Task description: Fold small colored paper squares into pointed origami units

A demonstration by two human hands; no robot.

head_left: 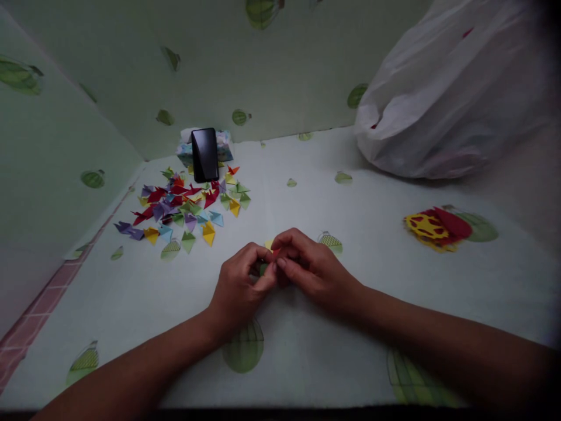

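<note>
My left hand and my right hand meet near the middle of the table, fingertips pinched together. Between them is a small piece of red paper, mostly covered by the fingers, so its folded shape cannot be made out. A bit of yellow shows just behind the fingertips; whether it belongs to the same piece is unclear. Farther back on the left lies a loose pile of small folded paper cranes in red, yellow, green, purple and blue.
A black phone leans upright against a tissue box behind the cranes. On the right, red and yellow cut-out pieces lie stacked. A big white plastic bag fills the back right corner. Walls border the table's back and left.
</note>
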